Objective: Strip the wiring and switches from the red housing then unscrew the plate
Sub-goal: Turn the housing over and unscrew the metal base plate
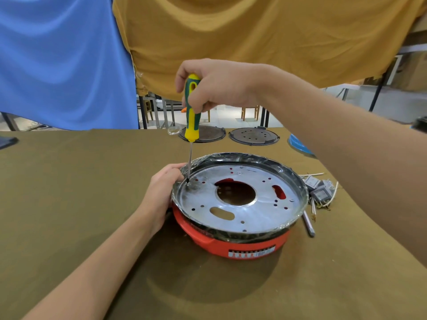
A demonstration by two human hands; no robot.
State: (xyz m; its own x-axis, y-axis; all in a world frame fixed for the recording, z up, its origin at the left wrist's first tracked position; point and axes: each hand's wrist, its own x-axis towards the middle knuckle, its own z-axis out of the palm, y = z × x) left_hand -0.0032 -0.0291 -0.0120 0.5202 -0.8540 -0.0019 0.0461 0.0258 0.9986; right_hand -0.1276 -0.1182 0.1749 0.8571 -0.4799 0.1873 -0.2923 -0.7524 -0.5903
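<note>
Red housing (233, 244) sits mid-table on the olive cloth (69, 204), round silver plate (251, 211) seated in its black, film-wrapped rim (300, 181). Right hand (215, 86) wrapped closed around the yellow-green screwdriver (191, 112), held near upright, tip set on a screw at the plate's left edge. Left hand (161, 192) cupped against the housing's left side, fingers curled onto the rim just beside the tip. Stripped switches and wiring (320, 190) heaped just right of the housing. Plate looks thin, stiff sheet metal, likely light with sharpish punched holes; probably best lifted by the centre opening. Rim film looks slippery, so bracing lower on the plastic wall seems safer.
</note>
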